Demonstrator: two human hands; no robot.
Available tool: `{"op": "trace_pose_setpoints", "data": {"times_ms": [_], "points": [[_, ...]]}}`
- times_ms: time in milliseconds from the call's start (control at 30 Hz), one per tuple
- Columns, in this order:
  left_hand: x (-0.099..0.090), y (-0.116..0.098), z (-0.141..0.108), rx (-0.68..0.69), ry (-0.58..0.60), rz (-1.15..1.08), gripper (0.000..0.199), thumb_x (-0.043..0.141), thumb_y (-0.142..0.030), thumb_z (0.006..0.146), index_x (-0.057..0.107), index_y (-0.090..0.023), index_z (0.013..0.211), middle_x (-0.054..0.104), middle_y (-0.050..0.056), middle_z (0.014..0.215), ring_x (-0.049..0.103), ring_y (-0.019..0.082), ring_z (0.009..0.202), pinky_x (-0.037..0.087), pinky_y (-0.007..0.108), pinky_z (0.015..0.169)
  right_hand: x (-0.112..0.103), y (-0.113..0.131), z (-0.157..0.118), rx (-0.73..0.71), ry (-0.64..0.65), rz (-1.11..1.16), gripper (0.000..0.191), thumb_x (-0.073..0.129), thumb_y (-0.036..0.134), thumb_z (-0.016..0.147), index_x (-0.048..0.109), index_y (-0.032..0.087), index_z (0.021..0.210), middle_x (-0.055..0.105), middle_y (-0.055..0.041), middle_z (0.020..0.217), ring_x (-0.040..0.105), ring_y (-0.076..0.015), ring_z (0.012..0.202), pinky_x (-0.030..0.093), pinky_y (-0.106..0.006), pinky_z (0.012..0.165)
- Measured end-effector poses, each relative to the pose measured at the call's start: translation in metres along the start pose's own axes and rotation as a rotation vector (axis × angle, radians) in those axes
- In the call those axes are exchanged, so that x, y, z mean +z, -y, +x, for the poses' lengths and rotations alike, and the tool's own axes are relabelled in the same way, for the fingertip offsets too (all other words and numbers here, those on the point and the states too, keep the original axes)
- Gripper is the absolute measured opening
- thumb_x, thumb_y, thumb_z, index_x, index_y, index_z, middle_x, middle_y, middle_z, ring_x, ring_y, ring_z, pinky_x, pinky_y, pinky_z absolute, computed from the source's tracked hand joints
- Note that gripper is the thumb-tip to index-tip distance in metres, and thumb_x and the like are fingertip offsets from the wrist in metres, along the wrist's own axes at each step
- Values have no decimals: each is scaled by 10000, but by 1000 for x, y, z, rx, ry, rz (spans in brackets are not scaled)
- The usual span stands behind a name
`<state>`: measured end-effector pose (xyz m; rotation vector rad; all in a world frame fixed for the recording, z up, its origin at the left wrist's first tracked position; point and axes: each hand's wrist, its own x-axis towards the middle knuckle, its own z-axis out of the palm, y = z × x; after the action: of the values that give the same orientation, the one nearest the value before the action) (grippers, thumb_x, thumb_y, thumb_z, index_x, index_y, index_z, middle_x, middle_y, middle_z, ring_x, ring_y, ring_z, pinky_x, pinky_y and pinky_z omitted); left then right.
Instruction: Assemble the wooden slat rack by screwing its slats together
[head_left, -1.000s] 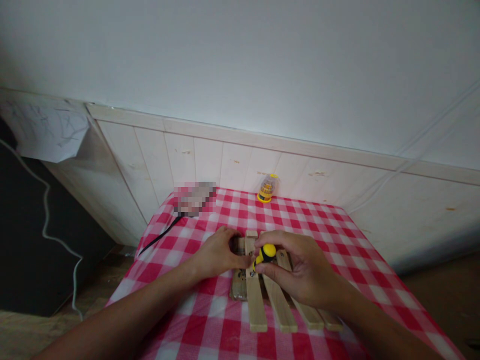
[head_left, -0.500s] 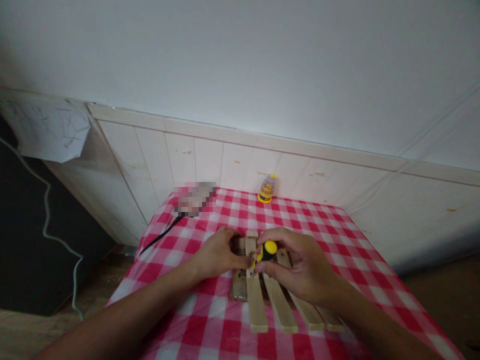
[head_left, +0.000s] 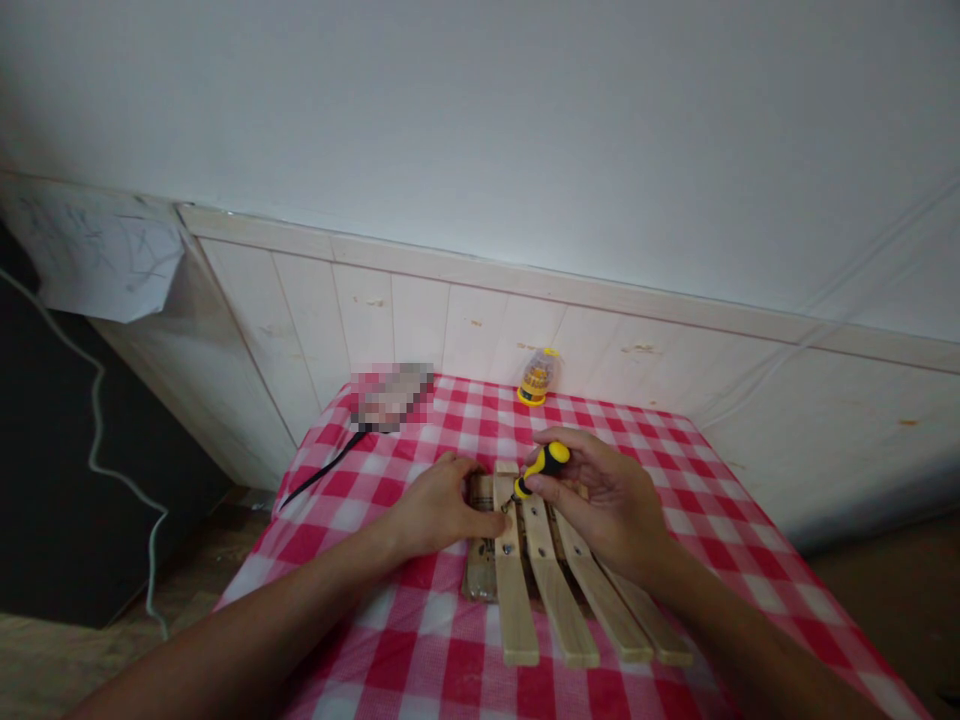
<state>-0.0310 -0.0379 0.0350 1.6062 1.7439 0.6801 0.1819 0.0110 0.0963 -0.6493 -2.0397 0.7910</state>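
Note:
My right hand [head_left: 611, 505] grips a short yellow-and-black screwdriver [head_left: 553, 458] by its handle. The screwdriver leans, its shaft pointing down-left at the upper part of the leftmost wooden slat [head_left: 516, 610]. Whether its tip touches a screw there is too small to tell. My left hand [head_left: 442, 503] holds that slat, thumb pressed on top and fingers bent round the far left side. Several pale slats fan out toward me, with screw heads [head_left: 508, 549] showing in them. Beneath lies a brown, wrapped-looking block [head_left: 478, 580]. My right hand hides part of the right-hand slats.
A red-and-white checked cloth [head_left: 397, 640] covers the table. Near the wall stands a clear and yellow bit container [head_left: 538, 378]. At the back left lies a blurred-out item [head_left: 394, 398] with a black strap [head_left: 322, 475]. A pale cable [head_left: 97, 420] hangs at the left.
My right hand has lifted the screwdriver away from the nearer screw on the left slat and shifted it farther back. The screwdriver now leans more. My left hand stays in place.

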Motion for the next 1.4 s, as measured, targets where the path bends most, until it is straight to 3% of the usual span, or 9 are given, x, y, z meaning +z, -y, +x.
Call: {"op": "trace_pose_setpoints", "data": {"times_ms": [233, 433, 900, 1033, 1233, 1400], "points": [[1, 2, 1, 23, -18, -4, 575, 826, -587, 672, 743, -179, 1069, 705, 80, 1038, 663, 276, 940, 508, 348, 765, 0, -7, -3, -62, 52, -29, 345, 752, 219, 936, 713, 260, 1277, 832, -57, 1034, 818, -197, 864, 690, -306, 768], [1, 2, 1, 14, -7, -3, 601, 816, -583, 680, 741, -166, 1107, 700, 84, 1064, 659, 268, 939, 504, 351, 781, 1, -6, 0, -143, 25, -92, 232, 807, 246, 923, 747, 266, 1145, 839, -21, 974, 809, -165, 797, 666, -255, 745], [-1, -1, 0, -7, 8, 0, 632, 820, -603, 669, 736, -154, 1105, 684, 96, 1093, 657, 280, 967, 502, 354, 796, 6, -16, -2, -102, -79, -123, 281, 836, 338, 904, 764, 268, 1167, 821, -35, 955, 795, -185, 800, 662, -277, 721], [0, 0, 0, -4, -18, -7, 628, 839, -596, 656, 742, -175, 1112, 700, 92, 1094, 658, 284, 971, 511, 364, 800, 5, -18, -1, -110, -52, -119, 278, 807, 315, 926, 760, 276, 1197, 828, -44, 1000, 803, -188, 828, 671, -282, 731], [2, 4, 3, 18, -18, -29, 571, 845, -580, 662, 738, -187, 1063, 707, 73, 1035, 652, 256, 905, 515, 347, 761, 0, -6, -3, -223, 61, -143, 406, 639, 150, 970, 682, 258, 1359, 819, -94, 1200, 815, -213, 1018, 680, -338, 871], [3, 5, 3, 38, -6, -23, 549, 833, -562, 684, 736, -170, 1056, 698, 83, 1055, 656, 261, 930, 506, 347, 779, -1, -5, -4, -246, 114, -148, 431, 609, 132, 985, 660, 279, 1387, 806, -90, 1272, 800, -230, 1104, 667, -380, 931]]}}
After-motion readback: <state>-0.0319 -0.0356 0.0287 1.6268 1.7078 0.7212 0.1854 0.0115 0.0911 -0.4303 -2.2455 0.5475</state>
